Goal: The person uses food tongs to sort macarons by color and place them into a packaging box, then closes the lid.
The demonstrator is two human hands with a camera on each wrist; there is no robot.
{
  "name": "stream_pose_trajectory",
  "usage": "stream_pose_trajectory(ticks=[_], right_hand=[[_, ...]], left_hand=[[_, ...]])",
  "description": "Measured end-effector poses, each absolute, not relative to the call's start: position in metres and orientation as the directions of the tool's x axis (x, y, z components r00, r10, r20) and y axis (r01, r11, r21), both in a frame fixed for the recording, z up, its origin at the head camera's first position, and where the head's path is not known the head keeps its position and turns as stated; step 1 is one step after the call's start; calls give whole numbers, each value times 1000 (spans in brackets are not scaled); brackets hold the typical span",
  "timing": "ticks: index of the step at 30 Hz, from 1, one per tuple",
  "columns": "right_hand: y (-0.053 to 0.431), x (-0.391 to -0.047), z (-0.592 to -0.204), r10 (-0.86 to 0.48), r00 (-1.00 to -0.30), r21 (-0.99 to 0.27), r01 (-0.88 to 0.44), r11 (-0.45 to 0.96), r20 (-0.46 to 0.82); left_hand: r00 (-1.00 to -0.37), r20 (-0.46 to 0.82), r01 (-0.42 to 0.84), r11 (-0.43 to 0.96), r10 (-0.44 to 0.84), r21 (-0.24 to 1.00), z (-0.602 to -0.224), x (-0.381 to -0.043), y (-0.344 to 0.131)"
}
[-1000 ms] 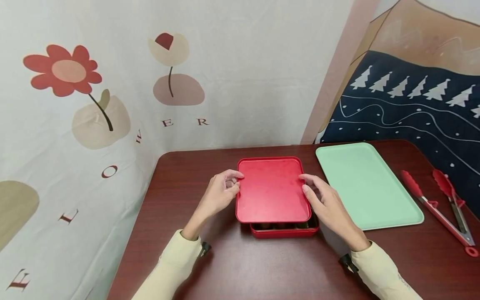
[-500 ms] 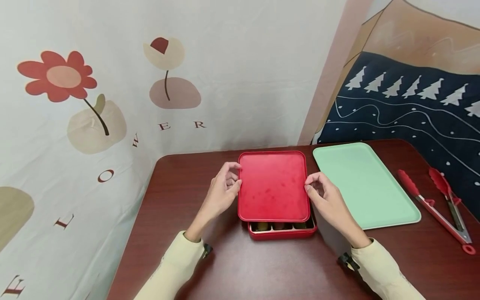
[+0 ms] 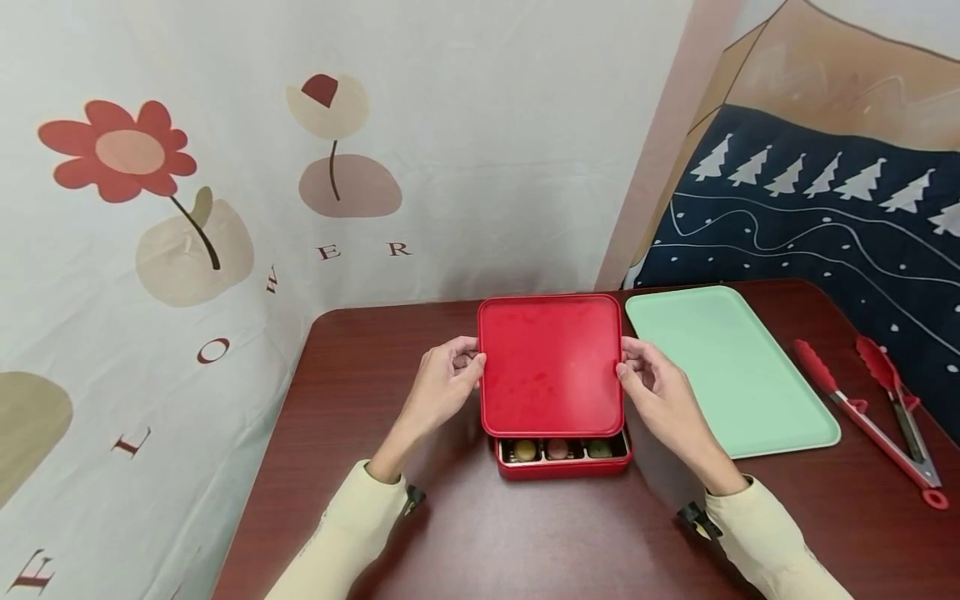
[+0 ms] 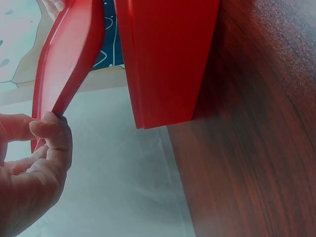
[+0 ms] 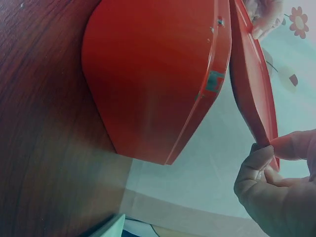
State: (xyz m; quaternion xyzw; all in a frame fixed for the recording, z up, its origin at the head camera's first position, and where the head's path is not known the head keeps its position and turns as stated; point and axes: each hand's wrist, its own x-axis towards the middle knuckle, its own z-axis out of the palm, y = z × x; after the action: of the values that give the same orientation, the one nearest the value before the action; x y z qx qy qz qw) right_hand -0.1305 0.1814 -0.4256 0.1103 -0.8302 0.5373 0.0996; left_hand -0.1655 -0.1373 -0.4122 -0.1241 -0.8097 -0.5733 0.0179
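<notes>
A red square lid (image 3: 551,367) is held up over a red box (image 3: 562,470), tilted and apart from its rim in both wrist views. My left hand (image 3: 442,383) pinches the lid's left edge between thumb and fingers. On the opposite edge my right hand (image 3: 660,396) pinches it the same way. Below the lid's near edge, the front row of the box shows small round pieces in compartments: a yellowish one (image 3: 525,451), a pinkish one (image 3: 557,449) and a green one (image 3: 600,449). The rest of the inside is hidden under the lid.
A pale green tray (image 3: 738,367) lies to the right of the box on the dark wooden table (image 3: 465,533). Farther right are red-tipped tongs (image 3: 873,425). Printed cloth (image 3: 487,150) hangs behind the table.
The lid has risen off the box and shifted slightly back, uncovering the front row of compartments. My right hand has regripped the lid's right edge.
</notes>
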Motion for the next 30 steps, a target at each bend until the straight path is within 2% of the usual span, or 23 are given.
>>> stream_pose_trajectory(ticks=[5, 11, 17, 25, 30], right_hand=[[181, -129, -426, -67, -931, -831, -351, 432, 358], [182, -127, -427, -35, -904, -798, -394, 457, 427], [180, -130, -428, -20, -849, -747, -475, 466, 528], [180, -133, -429, 12, -803, -700, -511, 498, 595], [180, -131, -430, 12, -816, -732, -513, 449, 579]], left_hand=[[-963, 192, 247, 338, 188, 908, -409, -163, -136], [-934, 291, 349, 367, 205, 862, -405, -164, -134], [-914, 344, 402, 379, 214, 833, -405, -164, -135], [-927, 278, 343, 272, 251, 899, -406, -161, -136], [-928, 263, 320, 205, 263, 925, -407, -161, -137]])
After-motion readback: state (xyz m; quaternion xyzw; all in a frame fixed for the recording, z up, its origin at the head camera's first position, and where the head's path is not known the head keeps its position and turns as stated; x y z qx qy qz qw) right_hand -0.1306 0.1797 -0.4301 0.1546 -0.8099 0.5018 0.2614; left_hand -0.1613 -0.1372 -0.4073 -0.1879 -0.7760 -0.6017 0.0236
